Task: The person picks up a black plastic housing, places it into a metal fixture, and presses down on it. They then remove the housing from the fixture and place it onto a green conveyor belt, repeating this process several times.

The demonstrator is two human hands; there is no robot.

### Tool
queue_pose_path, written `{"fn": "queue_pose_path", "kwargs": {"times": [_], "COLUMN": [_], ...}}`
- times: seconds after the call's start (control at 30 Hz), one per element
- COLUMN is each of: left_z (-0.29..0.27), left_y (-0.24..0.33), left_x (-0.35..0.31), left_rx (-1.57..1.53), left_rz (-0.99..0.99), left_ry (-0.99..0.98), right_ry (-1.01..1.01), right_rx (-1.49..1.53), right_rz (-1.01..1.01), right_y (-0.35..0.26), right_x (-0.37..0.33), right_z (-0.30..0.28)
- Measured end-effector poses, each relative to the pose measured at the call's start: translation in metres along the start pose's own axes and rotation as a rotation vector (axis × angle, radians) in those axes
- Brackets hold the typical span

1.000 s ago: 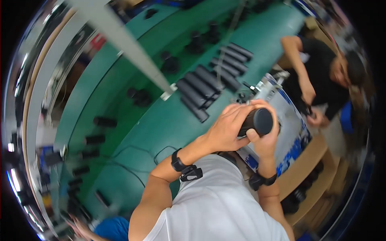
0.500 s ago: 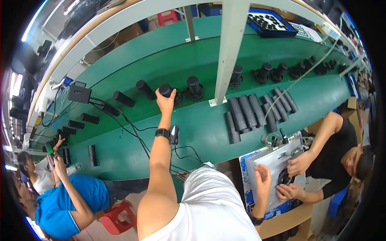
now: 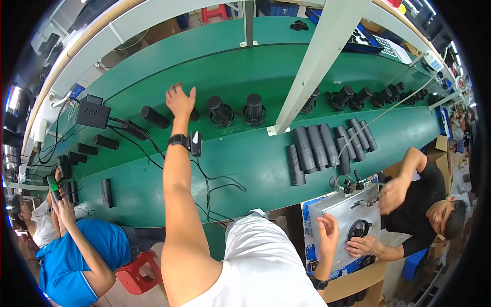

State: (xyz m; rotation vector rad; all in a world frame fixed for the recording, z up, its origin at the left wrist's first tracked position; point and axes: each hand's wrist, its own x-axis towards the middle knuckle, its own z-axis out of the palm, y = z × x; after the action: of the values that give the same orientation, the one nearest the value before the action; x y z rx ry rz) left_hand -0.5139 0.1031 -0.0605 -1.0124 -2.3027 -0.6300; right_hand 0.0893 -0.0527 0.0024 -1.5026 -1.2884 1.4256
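My left hand (image 3: 181, 104) reaches out over the far part of the green bench with its fingers spread, holding nothing. Beneath it and mostly hidden is a black cylinder (image 3: 194, 114); I cannot tell whether they touch. Just to the right stand a black cylinder on a round base (image 3: 220, 110) and a second cylinder on a base (image 3: 254, 109). To the left lies another ribbed black tube (image 3: 154, 117). My right hand (image 3: 328, 234) is raised beside a metal fixture (image 3: 340, 207), empty, its fingers loosely bent and apart.
A white post (image 3: 322, 64) rises from the green bench (image 3: 255, 163). Several black tubes (image 3: 319, 146) lie grouped at right. Cables run from a black box (image 3: 93, 113). At right a co-worker's hand (image 3: 362, 246) touches a black ring (image 3: 359, 229); another person in blue (image 3: 84, 250) sits left.
My left hand has let go of the black cylinder on its base and moved left, its fingers spreading. One of the co-worker's hands has lifted off the black ring. The whole view has shifted slightly.
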Motion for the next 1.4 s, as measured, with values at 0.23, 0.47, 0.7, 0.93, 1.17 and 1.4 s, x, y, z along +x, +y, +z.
{"fn": "queue_pose_path", "kwargs": {"times": [0.23, 0.47, 0.7, 0.93, 1.17, 1.4], "left_z": [-0.014, -0.144, -0.222, -0.254, -0.265, -0.272], "left_y": [0.015, 0.051, 0.237, 0.348, 0.350, 0.372], "left_x": [-0.012, -0.018, -0.100, -0.171, -0.279, -0.276], "left_rx": [-0.086, -0.263, -1.155, -1.625, -1.548, -1.617], "left_rz": [-0.104, 0.371, 1.230, 0.959, 0.878, 0.416], "left_ry": [-0.518, -1.015, -1.819, -1.396, -1.418, -2.836], "right_ry": [0.097, -0.205, -0.612, -0.371, 0.447, 0.277], "right_rx": [0.037, -0.048, 0.320, 0.959, 0.922, 1.020], "right_rz": [0.017, -0.105, -0.071, -0.190, -0.450, -0.670], "right_y": [0.012, -0.005, -0.011, -0.003, -0.033, -0.003], "right_x": [-0.006, 0.020, 0.046, 0.036, -0.006, -0.041], "right_z": [-0.001, 0.009, 0.052, 0.002, -0.047, -0.103]}}
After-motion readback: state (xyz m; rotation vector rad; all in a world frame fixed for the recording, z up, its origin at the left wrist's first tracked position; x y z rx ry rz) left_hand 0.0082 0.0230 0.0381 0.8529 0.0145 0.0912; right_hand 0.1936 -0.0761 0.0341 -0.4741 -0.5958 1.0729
